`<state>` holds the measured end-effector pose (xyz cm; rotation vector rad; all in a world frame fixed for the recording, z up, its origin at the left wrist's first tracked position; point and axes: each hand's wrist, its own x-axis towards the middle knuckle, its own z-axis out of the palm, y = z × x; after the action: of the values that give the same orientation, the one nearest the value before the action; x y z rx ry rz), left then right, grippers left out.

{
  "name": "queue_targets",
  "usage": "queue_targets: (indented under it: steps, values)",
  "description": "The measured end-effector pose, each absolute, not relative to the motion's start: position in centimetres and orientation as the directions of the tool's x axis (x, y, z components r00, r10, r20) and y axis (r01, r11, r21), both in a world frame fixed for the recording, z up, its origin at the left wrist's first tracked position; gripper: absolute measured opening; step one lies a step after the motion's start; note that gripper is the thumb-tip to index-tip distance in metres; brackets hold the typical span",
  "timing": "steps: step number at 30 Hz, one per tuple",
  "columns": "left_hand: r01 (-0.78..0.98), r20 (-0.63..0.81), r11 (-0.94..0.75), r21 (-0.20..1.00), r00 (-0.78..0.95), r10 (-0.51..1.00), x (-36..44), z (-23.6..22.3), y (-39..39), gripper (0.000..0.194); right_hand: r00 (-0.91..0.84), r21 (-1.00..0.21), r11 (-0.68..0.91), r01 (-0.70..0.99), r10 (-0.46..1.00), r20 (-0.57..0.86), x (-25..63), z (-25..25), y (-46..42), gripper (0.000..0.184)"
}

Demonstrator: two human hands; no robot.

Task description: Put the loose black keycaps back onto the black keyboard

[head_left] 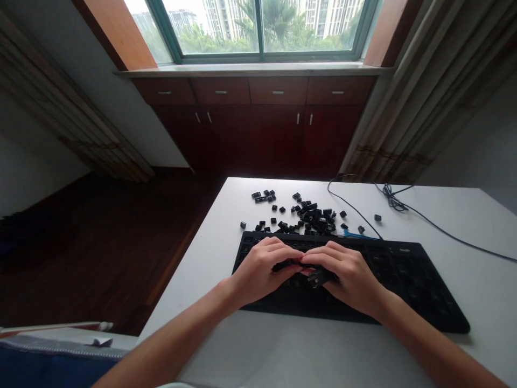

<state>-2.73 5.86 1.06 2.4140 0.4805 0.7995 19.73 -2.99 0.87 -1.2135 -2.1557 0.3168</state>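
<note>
A black keyboard (428, 280) lies on the white table, many of its key places bare. Over its middle, my left hand (264, 267) and my right hand (347, 272) meet fingertip to fingertip. Both are closed in a pinch, the fingers curled. A black keycap-like piece (321, 277) juts out under the fingers of my right hand. What lies between the fingertips of my left hand is dark and mostly hidden. Behind the keyboard is a heap of loose black keycaps (317, 218), with several more scattered to its left.
A blue tool-like strip (359, 235) lies behind the keyboard. The keyboard's cable (355, 202) runs back to a tied bundle (391, 198) at the right. The white table (205, 258) ends at the left above a dark floor. A cabinet (250, 124) stands under the window.
</note>
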Motion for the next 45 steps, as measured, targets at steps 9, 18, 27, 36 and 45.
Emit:
queue_targets:
  steps: [9, 18, 27, 36, 45]
  values:
    - [0.092, 0.369, -0.729, 0.678, 0.815, 0.446, -3.0, 1.6, 6.3, 0.020, -0.445, -0.525, 0.593, 0.611, 0.805, 0.392, 20.1, 1.7, -2.9, 0.034]
    - [0.183, 0.282, -0.698, 0.692, 0.822, 0.495, -3.1, 1.6, 6.2, 0.029, -0.424, -0.495, 0.567, 0.659, 0.823, 0.378, 20.3, 1.6, -2.6, 0.044]
    - [0.153, 0.335, -0.674, 0.723, 0.775, 0.535, -2.9, 1.8, 6.2, 0.026, -0.374, -0.561, 0.507, 0.654, 0.862, 0.342, 20.6, 2.0, -2.7, 0.039]
    - [0.106, 0.503, -0.791, 0.603, 0.719, 0.479, -3.2, 1.3, 6.7, 0.025, -0.449, -0.417, 0.601, 0.682, 0.794, 0.411, 19.5, 0.5, -3.6, 0.040]
    - [0.149, 0.585, -0.911, 0.384, 0.725, 0.365, -3.9, 0.8, 7.9, 0.020, -0.525, -0.309, 0.634, 0.709, 0.767, 0.370, 19.5, 0.6, -3.7, 0.035]
